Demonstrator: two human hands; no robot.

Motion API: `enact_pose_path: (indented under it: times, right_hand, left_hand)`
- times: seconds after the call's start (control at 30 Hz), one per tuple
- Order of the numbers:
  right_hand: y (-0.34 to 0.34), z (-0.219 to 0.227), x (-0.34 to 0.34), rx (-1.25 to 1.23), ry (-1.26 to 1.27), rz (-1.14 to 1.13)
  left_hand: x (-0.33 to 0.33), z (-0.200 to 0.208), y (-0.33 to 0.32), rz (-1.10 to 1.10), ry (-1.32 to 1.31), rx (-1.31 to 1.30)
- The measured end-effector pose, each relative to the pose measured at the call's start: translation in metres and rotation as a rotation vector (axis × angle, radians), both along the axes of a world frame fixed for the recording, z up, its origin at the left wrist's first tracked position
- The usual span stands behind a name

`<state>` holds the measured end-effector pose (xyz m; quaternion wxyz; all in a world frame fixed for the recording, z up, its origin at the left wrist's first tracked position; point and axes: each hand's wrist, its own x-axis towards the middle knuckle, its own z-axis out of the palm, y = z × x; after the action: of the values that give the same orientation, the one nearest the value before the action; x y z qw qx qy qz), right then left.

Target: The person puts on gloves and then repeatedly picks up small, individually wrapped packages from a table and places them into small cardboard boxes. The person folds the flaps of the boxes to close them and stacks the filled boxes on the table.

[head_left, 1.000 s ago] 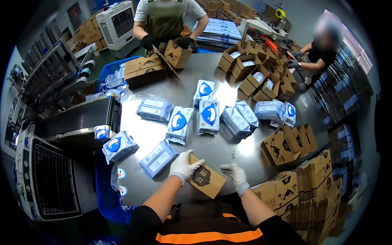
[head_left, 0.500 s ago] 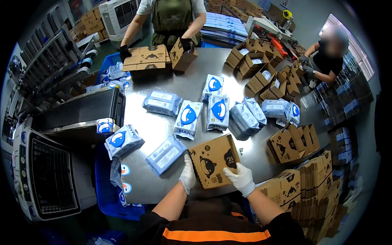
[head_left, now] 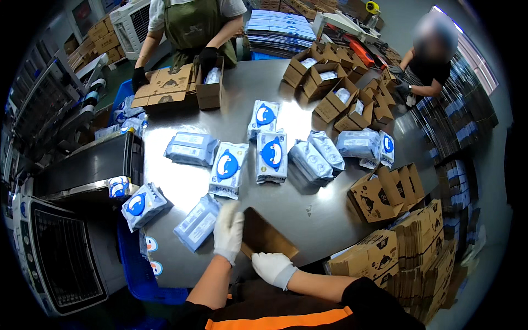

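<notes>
In front of me stands a brown cardboard box (head_left: 268,235), tilted so its bare inside shows. My right hand (head_left: 273,269), in a white glove, grips its near edge with the fingers curled over. Along the box's left side, my white-gloved left hand (head_left: 228,232) has its fingers stretched out, slightly blurred. Just left of that hand lies a pale blue soft pack of wipes (head_left: 198,223). More wipes packs (head_left: 226,169) with a blue cartoon animal lie beyond, some face up, others on their side.
Filled open boxes (head_left: 336,104) crowd the far right of the metal table (head_left: 308,220). Stacked flat cartons (head_left: 379,253) stand at my right, a conveyor (head_left: 82,165) and blue crate (head_left: 144,275) at my left. Across the table, a black-gloved person (head_left: 201,27) handles boxes; another person (head_left: 429,66) works at right.
The box has turned from its printed face to its open inside. My right hand moved left to its near edge; my left hand rose along its side. The whole view shifted somewhat.
</notes>
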<state>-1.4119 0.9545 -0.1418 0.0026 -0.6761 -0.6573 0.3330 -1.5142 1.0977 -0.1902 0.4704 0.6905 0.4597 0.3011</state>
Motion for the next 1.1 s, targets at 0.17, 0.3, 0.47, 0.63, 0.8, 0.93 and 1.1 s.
enact_pose_path:
  times: [0.17,0.3,0.47,0.63,0.8,0.93,1.1]
  right_hand:
    - [0.106,0.02,0.143,0.338,0.236,-0.404]
    - [0.148,-0.02,0.25,0.219,-0.503,-0.855]
    - [0.09,-0.033,0.205,-0.01,-0.394,-0.854]
    - [-0.044,-0.05,0.171,0.184,-0.31,-0.74]
    - [-0.092,-0.014,0.18,0.47,0.627,-1.234]
    - [-0.094,0.062,0.111,0.69,0.968,-0.969]
    - [-0.103,0.055,0.068,0.432,-0.084,-0.602]
  left_hand:
    - [0.022,0.012,0.002,-0.032,0.171,-0.218]
    - [0.028,0.011,0.003,-0.091,0.225,-0.142]
    - [0.022,0.013,0.003,-0.11,0.181,-0.254]
    - [0.027,0.006,-0.017,-0.119,-0.094,-0.593]
    - [0.042,-0.006,-0.05,-0.169,-0.232,-0.592]
    - [0.051,-0.005,-0.06,-0.253,-0.201,-0.582]
    - [0.055,-0.016,-0.067,-0.205,-0.399,-0.797]
